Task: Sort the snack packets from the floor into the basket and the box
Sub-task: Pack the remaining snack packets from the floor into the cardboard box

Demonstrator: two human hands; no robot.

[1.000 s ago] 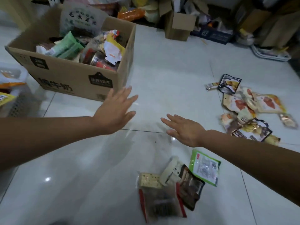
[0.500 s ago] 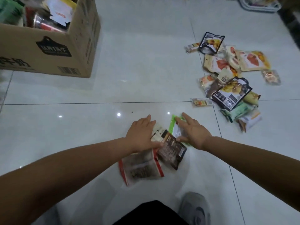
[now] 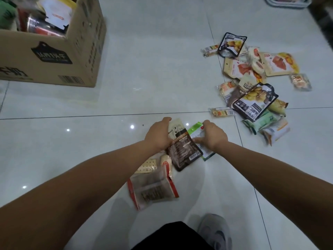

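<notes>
On floor tiles (image 3: 158, 73) | left hand (image 3: 158, 136) grips dark brown packet (image 3: 183, 154); right hand (image 3: 214, 137) pinches green-edged clear packet (image 3: 194, 130)

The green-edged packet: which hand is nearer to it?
Right. The right hand grips the green-edged packet; the left hand is beside it, on the dark brown packet.

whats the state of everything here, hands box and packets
cardboard box, open, full of packets
left hand, grips the beige packet
right hand, grips the green-edged packet
dark brown packet, tilted between the hands, overlapping both packets
red-edged clear packet, flat on the floor, not held
loose pile, scattered on the floor, right side
</notes>
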